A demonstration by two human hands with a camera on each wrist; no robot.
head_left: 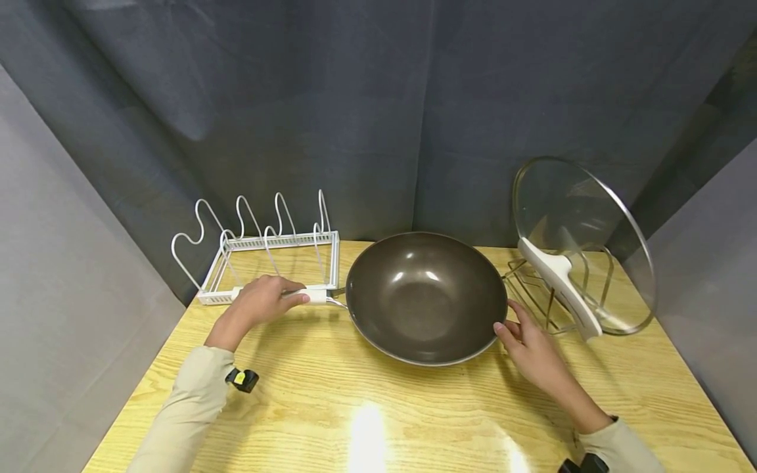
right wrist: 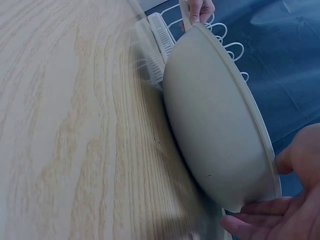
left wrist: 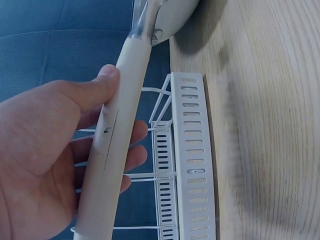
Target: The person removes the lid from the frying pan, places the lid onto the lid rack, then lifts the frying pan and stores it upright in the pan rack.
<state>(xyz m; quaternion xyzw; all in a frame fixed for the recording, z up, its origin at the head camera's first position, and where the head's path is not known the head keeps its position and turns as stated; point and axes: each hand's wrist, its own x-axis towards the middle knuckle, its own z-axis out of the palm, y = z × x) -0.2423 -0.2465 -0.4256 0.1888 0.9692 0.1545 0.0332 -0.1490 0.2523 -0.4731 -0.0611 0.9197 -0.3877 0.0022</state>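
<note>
A wide wok (head_left: 422,299) with a dark brown inside and a pale outer wall (right wrist: 217,115) sits in the middle of the head view. Its white handle (left wrist: 117,125) points left, and my left hand (head_left: 263,302) grips it with thumb on one side and fingers curled round the other. At the opposite side, my right hand (head_left: 532,345) holds the wok's rim, thumb over the edge and fingers beneath the wall, as the right wrist view shows. The wok stands close over the wooden table (head_left: 296,407). A white wire rack (head_left: 337,259) is just behind the handle.
At the right, a glass lid (head_left: 597,230) with a long white handle (head_left: 556,279) leans in a brass-coloured wire stand (head_left: 550,309), close to my right hand. A dark curtain (head_left: 378,118) hangs behind the table, and grey panels (head_left: 71,295) flank it.
</note>
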